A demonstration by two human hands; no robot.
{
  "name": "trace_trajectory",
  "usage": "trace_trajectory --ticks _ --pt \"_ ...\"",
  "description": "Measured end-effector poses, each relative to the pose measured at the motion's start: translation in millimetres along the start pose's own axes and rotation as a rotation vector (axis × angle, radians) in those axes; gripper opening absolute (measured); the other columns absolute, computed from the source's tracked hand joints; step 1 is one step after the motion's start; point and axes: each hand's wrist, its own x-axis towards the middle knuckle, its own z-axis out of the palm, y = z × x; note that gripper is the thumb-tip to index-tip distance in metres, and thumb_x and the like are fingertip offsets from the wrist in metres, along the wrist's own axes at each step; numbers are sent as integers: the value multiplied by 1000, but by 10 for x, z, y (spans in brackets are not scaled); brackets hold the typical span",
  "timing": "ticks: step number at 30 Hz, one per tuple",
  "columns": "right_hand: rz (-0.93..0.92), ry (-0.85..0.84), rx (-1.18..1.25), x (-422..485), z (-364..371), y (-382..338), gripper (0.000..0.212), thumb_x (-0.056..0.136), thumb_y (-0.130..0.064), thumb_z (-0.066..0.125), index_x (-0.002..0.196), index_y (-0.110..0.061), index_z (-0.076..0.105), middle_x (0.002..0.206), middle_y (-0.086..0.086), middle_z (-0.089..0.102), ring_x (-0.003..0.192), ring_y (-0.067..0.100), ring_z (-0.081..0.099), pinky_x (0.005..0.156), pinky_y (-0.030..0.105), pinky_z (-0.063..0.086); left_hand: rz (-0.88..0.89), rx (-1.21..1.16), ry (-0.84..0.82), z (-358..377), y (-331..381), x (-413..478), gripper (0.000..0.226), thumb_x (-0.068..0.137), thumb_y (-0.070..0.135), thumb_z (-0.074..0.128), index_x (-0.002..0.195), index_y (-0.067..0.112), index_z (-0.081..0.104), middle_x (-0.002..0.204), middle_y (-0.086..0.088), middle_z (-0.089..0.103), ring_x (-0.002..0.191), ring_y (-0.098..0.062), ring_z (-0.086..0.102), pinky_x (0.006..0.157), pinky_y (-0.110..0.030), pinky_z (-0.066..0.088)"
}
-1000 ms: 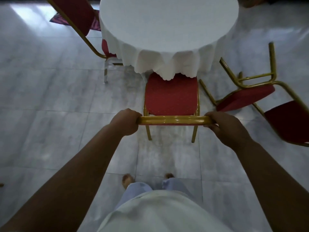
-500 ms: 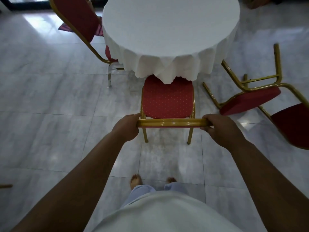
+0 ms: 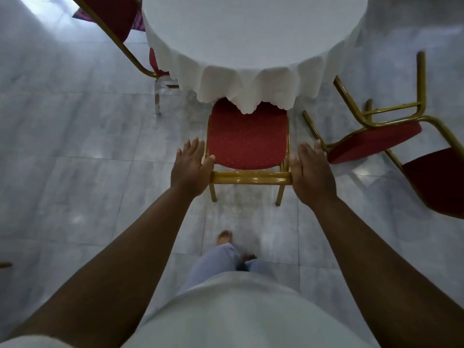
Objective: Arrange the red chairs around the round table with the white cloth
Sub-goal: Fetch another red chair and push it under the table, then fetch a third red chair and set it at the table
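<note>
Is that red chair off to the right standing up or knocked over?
Knocked over. The chair on the right lies tipped, its gold legs pointing sideways and up instead of resting on the floor.

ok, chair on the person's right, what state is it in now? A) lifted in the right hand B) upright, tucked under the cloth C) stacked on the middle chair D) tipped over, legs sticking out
D: the chair on the right lies tipped on the floor beside the round table, its gold legs pointing up and sideways, and the right hand rests at the middle chair instead.
</note>
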Motion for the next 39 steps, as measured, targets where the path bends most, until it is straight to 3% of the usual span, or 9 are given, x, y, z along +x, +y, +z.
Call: trace_trajectory --ticks 3,11,14,24,27,30,32,34,39 --pt "24 14 20 127 11 -12 60 99 -46 18 138 -6 39 150 13 39 148 29 11 116 52 23 22 -6 -10 -11 -26 162 65 94 41 28 153 16 18 162 -5 15 150 -19 4 121 -38 1" --pt "74 -20 22 666 32 -226 64 96 -49 14 122 -2 47 134 19 50 145 34 20 115 51 24 16 34 -56 -165 -105 818 65 96 34 30 154 12 12 163 -7 10 150 -19 1 121 -39 0" --pt "87 -29 20 851 33 -266 61 97 -47 16 124 -2 47 141 18 46 147 33 16 115 51 24 29 61 -62 -209 -96 1023 64 95 33 27 154 11 12 163 -7 9 150 -20 0 122 -41 1" --pt "102 -11 24 1081 -32 -328 56 101 -40 20 146 -10 36 155 11 32 149 26 10 115 44 18 72 96 -83 -266 -49 1297 71 88 39 21 154 13 14 162 -6 11 150 -20 1 122 -42 2" --pt "90 -19 29 1063 -45 -348 53 102 -38 22 143 -9 38 153 13 35 148 27 11 115 45 20 74 109 -116 -284 -66 1291 72 88 39 21 154 13 11 163 -7 9 150 -21 -1 122 -43 2" --pt "75 -47 32 1038 -33 -358 50 100 -43 24 127 -7 47 145 17 44 147 32 15 110 50 28 109 225 -259 -344 -124 1315 74 89 45 21 153 9 15 163 -10 7 150 -25 -3 121 -50 2" --pt "98 -87 23 1036 -59 -363 53 99 -48 25 127 -8 45 146 17 41 148 33 11 110 52 29 105 292 -347 -420 -120 1365 77 91 52 25 153 8 12 163 -10 3 150 -26 -6 120 -53 1" --pt "105 -100 20 1036 -125 -357 56 98 -53 26 129 -10 43 148 15 39 148 32 6 111 52 27 107 287 -343 -476 -29 1406 78 95 54 30 154 12 4 163 -7 1 150 -23 -8 120 -51 0" --pt "155 9 6 984 -439 -255 67 98 -53 29 144 -4 33 155 15 29 149 31 2 116 50 18 268 218 -270 -437 577 1491 81 94 62 28 154 11 7 163 -6 6 150 -20 -4 121 -45 0"
